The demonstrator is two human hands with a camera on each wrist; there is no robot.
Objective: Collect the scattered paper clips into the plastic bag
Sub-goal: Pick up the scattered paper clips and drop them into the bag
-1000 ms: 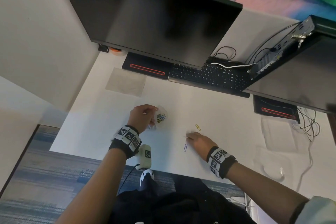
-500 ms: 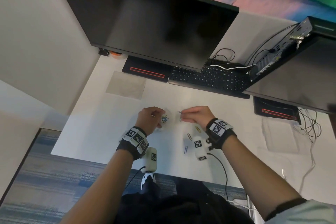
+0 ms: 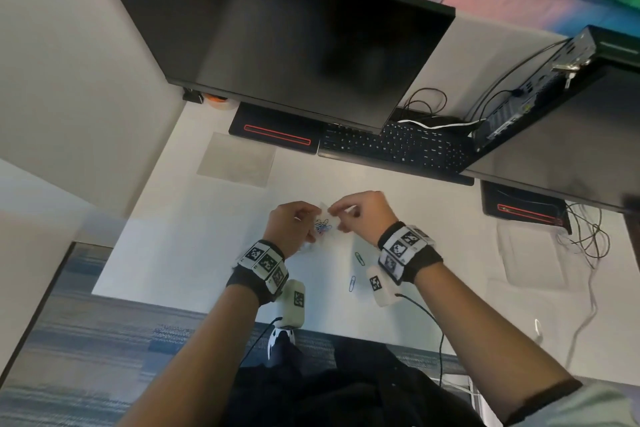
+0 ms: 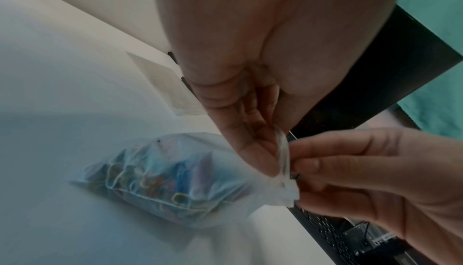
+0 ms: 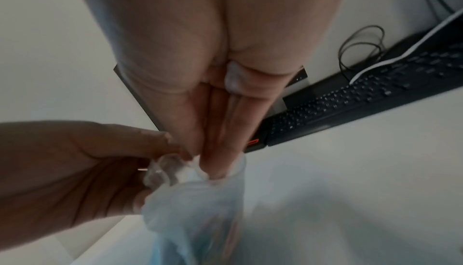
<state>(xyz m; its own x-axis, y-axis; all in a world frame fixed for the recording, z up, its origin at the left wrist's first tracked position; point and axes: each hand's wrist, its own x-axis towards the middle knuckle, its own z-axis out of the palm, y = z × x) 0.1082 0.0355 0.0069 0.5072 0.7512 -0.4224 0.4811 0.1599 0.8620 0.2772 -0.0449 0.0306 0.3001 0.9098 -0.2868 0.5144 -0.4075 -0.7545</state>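
Since half a second ago, both hands have closed in on each other above the white desk [image 3: 166, 253], and the right hand [image 3: 363, 215], which was then apart from the bag with a clip pinched in its fingertips, now meets the bag mouth directly. Left forearm and right forearm both reach forward from the near edge of the desk, wrists raised, hands meeting near the desk's middle in front of the keyboard [image 3: 398, 146]. The left hand [image 3: 292, 227] has its fingers curled, with thumb and fingertips pinching the gathered rim of the plastic bag [image 4: 175, 172]; the bag body hangs below and to the left of those fingers, clear film with a cluster of coloured paper clips [image 4: 160, 182] settled in its lower part. The right hand's fingers [image 5: 220, 136] are extended and held close together, tips pressed down against the bag rim at the opening, directly opposite the left thumb; the left wrist view shows the right fingertips curled in and nipping the crumpled rim edge. Whether a clip is still between the right fingertips cannot be told. Two loose clips remain on the desk just below the right wrist: a green paper clip [image 3: 359, 258] and, nearer the desk edge, a blue paper clip [image 3: 352, 283], close together but not touching.
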